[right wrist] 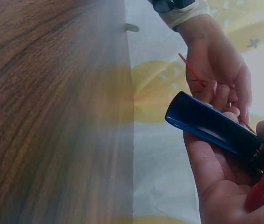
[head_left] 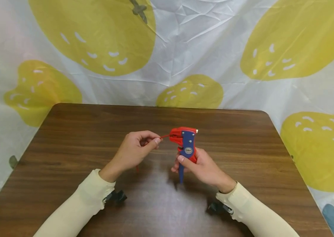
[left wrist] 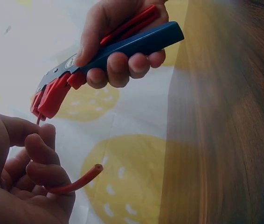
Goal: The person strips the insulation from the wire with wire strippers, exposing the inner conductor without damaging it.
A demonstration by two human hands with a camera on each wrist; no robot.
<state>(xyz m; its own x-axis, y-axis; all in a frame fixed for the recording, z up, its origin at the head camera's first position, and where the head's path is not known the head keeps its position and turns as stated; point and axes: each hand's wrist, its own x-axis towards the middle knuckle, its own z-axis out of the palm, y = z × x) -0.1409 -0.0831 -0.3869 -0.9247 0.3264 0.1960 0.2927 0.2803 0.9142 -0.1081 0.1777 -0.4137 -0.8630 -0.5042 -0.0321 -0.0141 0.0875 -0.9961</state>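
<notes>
A red and blue wire stripper (head_left: 188,141) stands upright over the table, its head turned to the left. My right hand (head_left: 203,166) grips its handles, fingers wrapped round the blue one (left wrist: 141,44). My left hand (head_left: 132,149) pinches a thin red wire (head_left: 164,136) between thumb and fingertips. One end of this wire reaches into the red jaws of the stripper; how far in is hidden. The other end (left wrist: 83,181) sticks out past the curled fingers of the left hand and hangs below it.
Both hands are above a brown wood-grain table (head_left: 96,121). Behind it hangs a white cloth (head_left: 173,59) printed with yellow fruit. Dark wrist cameras (head_left: 116,197) sit under the cream sleeves (head_left: 75,207).
</notes>
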